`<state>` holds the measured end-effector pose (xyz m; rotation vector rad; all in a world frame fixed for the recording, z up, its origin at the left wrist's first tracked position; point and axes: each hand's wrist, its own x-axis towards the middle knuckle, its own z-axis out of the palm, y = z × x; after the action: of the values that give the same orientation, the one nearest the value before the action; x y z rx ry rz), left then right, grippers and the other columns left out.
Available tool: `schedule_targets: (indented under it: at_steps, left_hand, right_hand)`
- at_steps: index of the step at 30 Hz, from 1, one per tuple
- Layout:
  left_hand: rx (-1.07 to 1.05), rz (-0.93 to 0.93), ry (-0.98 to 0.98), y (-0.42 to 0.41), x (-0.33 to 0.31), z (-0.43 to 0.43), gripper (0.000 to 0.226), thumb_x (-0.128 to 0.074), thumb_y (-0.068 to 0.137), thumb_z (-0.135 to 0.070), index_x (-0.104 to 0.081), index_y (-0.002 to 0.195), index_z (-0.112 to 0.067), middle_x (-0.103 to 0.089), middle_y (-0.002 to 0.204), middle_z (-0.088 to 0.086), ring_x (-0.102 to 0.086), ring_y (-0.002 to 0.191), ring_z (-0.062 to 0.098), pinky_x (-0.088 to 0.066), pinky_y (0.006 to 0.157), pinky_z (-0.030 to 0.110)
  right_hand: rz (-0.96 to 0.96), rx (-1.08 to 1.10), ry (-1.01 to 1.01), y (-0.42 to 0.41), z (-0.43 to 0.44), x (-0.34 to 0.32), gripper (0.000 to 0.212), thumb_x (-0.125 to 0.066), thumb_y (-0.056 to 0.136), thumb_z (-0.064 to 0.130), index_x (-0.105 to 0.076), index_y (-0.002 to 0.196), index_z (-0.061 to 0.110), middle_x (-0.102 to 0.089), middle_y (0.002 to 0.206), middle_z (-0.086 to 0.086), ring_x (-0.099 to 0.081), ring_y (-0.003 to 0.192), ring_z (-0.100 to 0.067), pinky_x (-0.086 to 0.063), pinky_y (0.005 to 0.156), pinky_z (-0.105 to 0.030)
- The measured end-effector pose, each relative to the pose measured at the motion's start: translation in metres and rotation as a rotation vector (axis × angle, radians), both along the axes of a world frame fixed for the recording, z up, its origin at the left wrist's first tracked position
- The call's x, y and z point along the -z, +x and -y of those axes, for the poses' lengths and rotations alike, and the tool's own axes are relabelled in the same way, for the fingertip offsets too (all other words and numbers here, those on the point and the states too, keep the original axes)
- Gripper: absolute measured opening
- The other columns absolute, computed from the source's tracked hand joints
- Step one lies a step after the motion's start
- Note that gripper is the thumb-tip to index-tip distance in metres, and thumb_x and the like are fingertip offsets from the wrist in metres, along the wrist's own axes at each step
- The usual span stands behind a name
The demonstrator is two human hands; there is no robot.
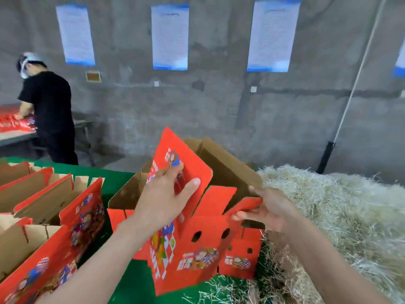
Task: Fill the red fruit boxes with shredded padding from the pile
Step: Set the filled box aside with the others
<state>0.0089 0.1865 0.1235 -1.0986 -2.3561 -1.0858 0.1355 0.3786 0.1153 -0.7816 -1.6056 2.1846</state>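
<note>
A red fruit box [203, 242] with printed pictures stands open in the middle of the green table, its brown inside showing and its flaps raised. My left hand [164, 198] grips the tall left flap [175, 159], thumb over its front. My right hand [269, 207] pinches the right flap's edge [249, 205]. A large pile of pale shredded padding [341, 216] lies directly right of the box, with loose strands [230, 290] on the table below it.
Several more open red boxes [50, 216] stand in a row at the left on the green table [118, 174]. A person in black [50, 110] works at another table far left. Behind are a grey wall with posters and a leaning pole [350, 95].
</note>
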Motion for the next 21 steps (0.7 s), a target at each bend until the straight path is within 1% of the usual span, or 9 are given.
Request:
schedule_targets:
  at_steps: [2, 5, 8, 9, 11, 13, 14, 17, 21]
  left_hand:
    - [0.114, -0.046, 0.055, -0.002, -0.004, -0.012, 0.070, -0.044, 0.085, -0.057, -0.040, 0.140, -0.014, -0.042, 0.144, 0.004, -0.036, 0.134, 0.015, -0.022, 0.109, 0.021]
    - [0.350, -0.026, 0.086, -0.017, -0.003, -0.024, 0.085, -0.035, 0.076, -0.078, -0.017, 0.145, -0.031, -0.016, 0.155, -0.009, -0.010, 0.142, 0.002, -0.009, 0.116, 0.023]
    - [0.467, 0.041, 0.083, -0.042, -0.006, -0.046, 0.083, -0.053, 0.073, -0.071, -0.002, 0.137, -0.055, -0.002, 0.155, -0.022, 0.002, 0.142, -0.002, -0.011, 0.115, 0.029]
    - [0.428, 0.038, 0.067, -0.052, -0.006, -0.058, 0.085, -0.061, 0.078, -0.056, 0.000, 0.137, -0.058, -0.004, 0.154, -0.021, -0.003, 0.143, 0.001, -0.015, 0.114, 0.031]
    - [0.297, 0.028, 0.052, -0.074, -0.006, -0.088, 0.084, -0.062, 0.086, -0.033, -0.004, 0.143, -0.050, -0.030, 0.148, -0.007, -0.035, 0.133, 0.011, -0.034, 0.107, 0.030]
    - [0.241, 0.084, 0.039, -0.096, -0.005, -0.122, 0.076, -0.057, 0.090, -0.028, -0.009, 0.149, -0.036, -0.057, 0.125, -0.002, -0.060, 0.097, 0.009, -0.046, 0.084, 0.018]
    - [0.262, 0.166, 0.038, -0.107, -0.005, -0.140, 0.073, -0.055, 0.092, -0.027, -0.011, 0.149, -0.031, -0.063, 0.118, 0.000, -0.062, 0.088, 0.009, -0.049, 0.079, 0.018]
    - [0.389, 0.473, 0.103, -0.135, -0.006, -0.192, 0.060, -0.049, 0.096, -0.024, -0.018, 0.148, -0.026, -0.059, 0.124, 0.009, -0.062, 0.104, 0.024, -0.053, 0.087, 0.042]
    - [0.455, 0.628, 0.146, -0.162, -0.001, -0.249, 0.051, -0.042, 0.099, -0.027, -0.023, 0.146, -0.030, -0.054, 0.124, 0.003, -0.059, 0.099, 0.014, -0.053, 0.077, 0.028]
  right_hand:
    - [-0.070, 0.069, -0.031, -0.007, -0.008, -0.009, 0.025, -0.036, 0.099, 0.010, -0.037, 0.124, 0.004, -0.053, 0.110, -0.031, -0.063, 0.056, -0.048, -0.054, 0.041, -0.034]
    - [-0.154, 0.133, -0.032, -0.017, -0.022, -0.022, 0.015, -0.041, 0.098, 0.010, -0.042, 0.112, 0.005, -0.058, 0.095, -0.028, -0.064, 0.060, -0.049, -0.054, 0.043, -0.034]
    - [-0.210, 0.191, -0.028, -0.033, -0.042, -0.036, 0.028, -0.042, 0.099, 0.014, -0.041, 0.126, 0.008, -0.058, 0.102, -0.031, -0.065, 0.067, -0.049, -0.056, 0.051, -0.037]
    - [-0.211, 0.211, -0.028, -0.041, -0.049, -0.039, 0.036, -0.042, 0.099, 0.016, -0.036, 0.134, 0.012, -0.056, 0.111, -0.031, -0.066, 0.070, -0.047, -0.058, 0.054, -0.038]
    - [-0.229, 0.261, 0.003, -0.060, -0.061, -0.042, 0.039, -0.042, 0.099, 0.017, -0.035, 0.137, 0.019, -0.050, 0.125, -0.019, -0.068, 0.072, -0.042, -0.059, 0.063, -0.041]
    - [-0.248, 0.311, 0.120, -0.081, -0.075, -0.041, 0.023, -0.040, 0.100, 0.018, -0.046, 0.121, 0.023, -0.048, 0.118, -0.002, -0.069, 0.071, -0.037, -0.058, 0.067, -0.039]
    - [-0.246, 0.337, 0.190, -0.091, -0.083, -0.041, 0.023, -0.038, 0.100, 0.018, -0.049, 0.118, 0.027, -0.048, 0.113, 0.001, -0.069, 0.072, -0.035, -0.059, 0.065, -0.036]
    - [-0.216, 0.416, 0.292, -0.119, -0.117, -0.039, 0.032, -0.035, 0.101, 0.020, -0.051, 0.128, 0.026, -0.053, 0.116, 0.002, -0.068, 0.082, -0.034, -0.058, 0.060, -0.031]
    - [-0.200, 0.484, 0.335, -0.150, -0.168, -0.030, 0.036, -0.034, 0.101, 0.019, -0.048, 0.133, 0.027, -0.052, 0.120, 0.000, -0.065, 0.094, -0.032, -0.059, 0.065, -0.034]
